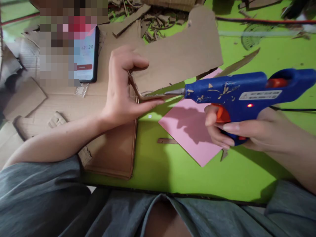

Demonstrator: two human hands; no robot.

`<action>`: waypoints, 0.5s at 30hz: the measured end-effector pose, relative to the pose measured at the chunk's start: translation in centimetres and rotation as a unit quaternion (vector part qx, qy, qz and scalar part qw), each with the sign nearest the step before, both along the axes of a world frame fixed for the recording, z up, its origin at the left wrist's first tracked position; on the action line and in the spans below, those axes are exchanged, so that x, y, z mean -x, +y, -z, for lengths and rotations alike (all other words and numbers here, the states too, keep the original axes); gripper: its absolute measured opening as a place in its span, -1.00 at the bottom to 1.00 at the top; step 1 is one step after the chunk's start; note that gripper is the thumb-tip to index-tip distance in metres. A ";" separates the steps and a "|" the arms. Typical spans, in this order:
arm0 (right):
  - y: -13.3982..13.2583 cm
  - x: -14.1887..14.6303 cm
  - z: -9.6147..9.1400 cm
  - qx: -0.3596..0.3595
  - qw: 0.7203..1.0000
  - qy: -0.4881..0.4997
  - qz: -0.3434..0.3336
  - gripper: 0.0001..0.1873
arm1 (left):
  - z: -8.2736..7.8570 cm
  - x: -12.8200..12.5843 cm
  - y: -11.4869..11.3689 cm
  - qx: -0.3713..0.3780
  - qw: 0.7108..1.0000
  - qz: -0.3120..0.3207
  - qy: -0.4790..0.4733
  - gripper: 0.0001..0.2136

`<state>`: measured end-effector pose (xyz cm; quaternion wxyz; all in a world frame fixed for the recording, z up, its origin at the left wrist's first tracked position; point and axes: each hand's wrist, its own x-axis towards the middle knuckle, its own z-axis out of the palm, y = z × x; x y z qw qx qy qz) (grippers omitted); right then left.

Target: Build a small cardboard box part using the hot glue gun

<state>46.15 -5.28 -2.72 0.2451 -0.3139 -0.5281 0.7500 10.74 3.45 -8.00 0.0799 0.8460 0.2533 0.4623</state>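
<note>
My left hand is closed around the corner of a cut cardboard piece, with the thumb under its near edge and the fingers curled over its left side. The piece is held up off the table and has a rounded lobe at its far end. In my right hand is a blue hot glue gun, its red light lit and orange trigger under my fingers. The metal nozzle points left and lies along the cardboard's near edge. I cannot tell whether it touches or whether glue is flowing.
A pink paper square lies on the green table below the gun. Large cardboard sheets cover the left side, with a phone on them. Cardboard scraps and a protractor are at the back. A black cord runs right.
</note>
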 end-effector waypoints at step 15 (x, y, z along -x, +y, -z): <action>-0.3 0.2 -0.9 -0.048 0.998 -0.024 0.030 -0.84 | -0.9 -0.5 -1.6 0.122 0.992 0.023 -0.002 -0.28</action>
